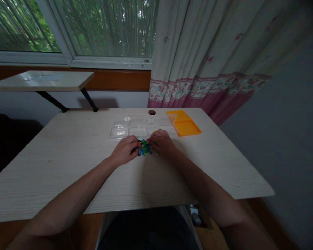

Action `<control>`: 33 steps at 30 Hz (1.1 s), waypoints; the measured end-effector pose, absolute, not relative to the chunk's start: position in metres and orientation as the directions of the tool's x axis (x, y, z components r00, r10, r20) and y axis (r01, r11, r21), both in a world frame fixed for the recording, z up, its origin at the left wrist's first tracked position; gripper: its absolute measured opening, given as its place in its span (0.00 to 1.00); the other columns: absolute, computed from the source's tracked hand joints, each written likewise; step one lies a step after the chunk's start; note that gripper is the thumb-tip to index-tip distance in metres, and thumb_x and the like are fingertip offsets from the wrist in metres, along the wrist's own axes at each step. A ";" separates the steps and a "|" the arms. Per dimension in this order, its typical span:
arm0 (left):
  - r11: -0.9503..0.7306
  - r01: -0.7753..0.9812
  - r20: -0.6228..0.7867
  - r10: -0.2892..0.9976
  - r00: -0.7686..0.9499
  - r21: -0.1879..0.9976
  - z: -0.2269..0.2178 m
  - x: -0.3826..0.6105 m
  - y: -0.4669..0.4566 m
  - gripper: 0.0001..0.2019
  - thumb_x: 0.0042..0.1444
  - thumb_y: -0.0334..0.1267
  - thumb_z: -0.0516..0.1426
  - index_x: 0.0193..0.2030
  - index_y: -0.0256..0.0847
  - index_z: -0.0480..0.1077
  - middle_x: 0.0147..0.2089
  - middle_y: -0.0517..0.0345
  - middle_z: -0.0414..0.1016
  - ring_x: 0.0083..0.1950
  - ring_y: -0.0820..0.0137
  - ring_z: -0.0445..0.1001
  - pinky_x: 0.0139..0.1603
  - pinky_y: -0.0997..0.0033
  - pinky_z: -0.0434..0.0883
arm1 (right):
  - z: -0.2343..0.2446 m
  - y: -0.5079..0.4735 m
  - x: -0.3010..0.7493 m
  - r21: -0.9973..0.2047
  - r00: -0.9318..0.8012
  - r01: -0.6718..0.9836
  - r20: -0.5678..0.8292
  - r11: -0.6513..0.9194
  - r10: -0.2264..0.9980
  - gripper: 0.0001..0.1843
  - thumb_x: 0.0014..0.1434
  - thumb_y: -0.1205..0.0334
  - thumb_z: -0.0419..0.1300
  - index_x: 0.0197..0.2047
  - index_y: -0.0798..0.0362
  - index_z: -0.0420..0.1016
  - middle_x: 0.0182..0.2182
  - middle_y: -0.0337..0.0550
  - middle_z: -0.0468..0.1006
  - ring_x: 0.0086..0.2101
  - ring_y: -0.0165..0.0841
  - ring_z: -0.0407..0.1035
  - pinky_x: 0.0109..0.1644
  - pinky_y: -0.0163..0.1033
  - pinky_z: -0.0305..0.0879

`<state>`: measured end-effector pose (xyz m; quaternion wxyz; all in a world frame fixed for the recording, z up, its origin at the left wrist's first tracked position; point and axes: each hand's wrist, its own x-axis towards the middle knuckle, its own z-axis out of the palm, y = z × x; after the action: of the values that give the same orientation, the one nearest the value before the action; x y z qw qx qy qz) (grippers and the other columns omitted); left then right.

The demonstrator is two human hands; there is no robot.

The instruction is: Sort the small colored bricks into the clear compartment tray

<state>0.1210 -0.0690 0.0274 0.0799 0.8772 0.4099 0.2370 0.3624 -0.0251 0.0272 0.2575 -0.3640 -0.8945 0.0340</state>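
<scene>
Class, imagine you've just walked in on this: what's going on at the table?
A person has both bare hands at a small heap of blue and green pieces on the pale table. The left hand is at the heap's left side and the right hand at its right; whether either grips a piece is too small to tell. Just beyond the hands lies a clear divided container, with a shallow orange tray at its right end.
</scene>
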 end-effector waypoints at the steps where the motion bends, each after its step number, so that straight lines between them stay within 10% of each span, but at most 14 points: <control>1: -0.648 0.683 0.350 0.760 0.547 0.338 0.027 0.121 -0.069 0.07 0.59 0.35 0.58 0.43 0.43 0.76 0.42 0.52 0.71 0.45 0.63 0.71 0.47 0.62 0.69 | 0.027 -0.025 0.363 -0.250 -0.599 0.634 0.439 0.732 0.670 0.09 0.65 0.57 0.61 0.41 0.47 0.82 0.37 0.42 0.80 0.42 0.36 0.66 0.47 0.41 0.54; 33: -0.594 0.591 0.431 0.804 0.411 0.546 0.016 0.122 -0.063 0.10 0.67 0.43 0.53 0.41 0.41 0.72 0.39 0.54 0.68 0.44 0.66 0.70 0.47 0.65 0.69 | 0.018 -0.028 0.351 -0.214 -0.677 0.494 0.514 0.843 0.527 0.11 0.64 0.58 0.61 0.48 0.48 0.81 0.37 0.44 0.80 0.41 0.36 0.69 0.47 0.41 0.58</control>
<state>0.1221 -0.0628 0.0155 0.1562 0.8252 0.4225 0.3410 0.3507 -0.0283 0.0181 0.2895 -0.2790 -0.9152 0.0289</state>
